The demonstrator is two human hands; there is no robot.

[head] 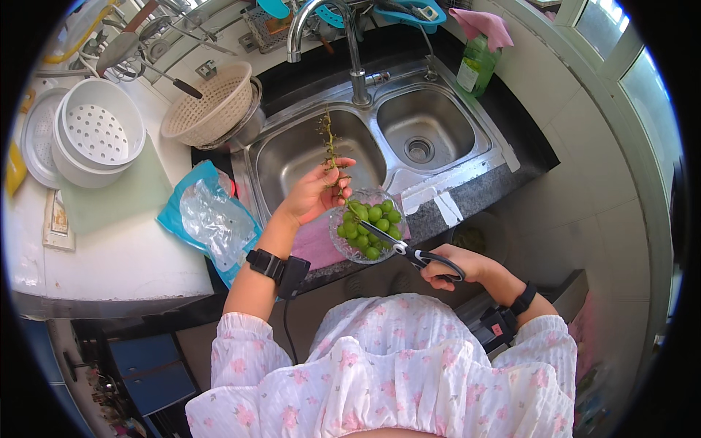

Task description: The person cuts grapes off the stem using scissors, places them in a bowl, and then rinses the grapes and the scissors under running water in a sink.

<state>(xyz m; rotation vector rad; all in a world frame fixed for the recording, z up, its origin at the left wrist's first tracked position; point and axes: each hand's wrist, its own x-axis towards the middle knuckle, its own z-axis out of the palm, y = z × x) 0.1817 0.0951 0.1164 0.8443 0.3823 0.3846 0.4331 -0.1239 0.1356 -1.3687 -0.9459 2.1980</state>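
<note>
My left hand [317, 189] pinches a mostly bare grape stem [328, 137], which points up over the left sink basin. Its lower end reaches down to the green grapes [378, 214]. These grapes are heaped in a clear cut-glass bowl [338, 241] at the counter's front edge. Through the handles of a pair of scissors [402, 247] go the fingers of my right hand [446, 265]. The blades lie over the grapes, their tips close to the stem's lower end; whether they touch it I cannot tell. A pink cloth [315, 241] lies partly under the bowl.
The double-basin steel sink [383, 178] and its faucet [356, 71] stand behind the bowl. Left are a blue-and-clear plastic bag [213, 219], a beige colander [213, 109] and white steamer pots [96, 131]. A green bottle [477, 68] stands back right. Below the counter is a bin [482, 238].
</note>
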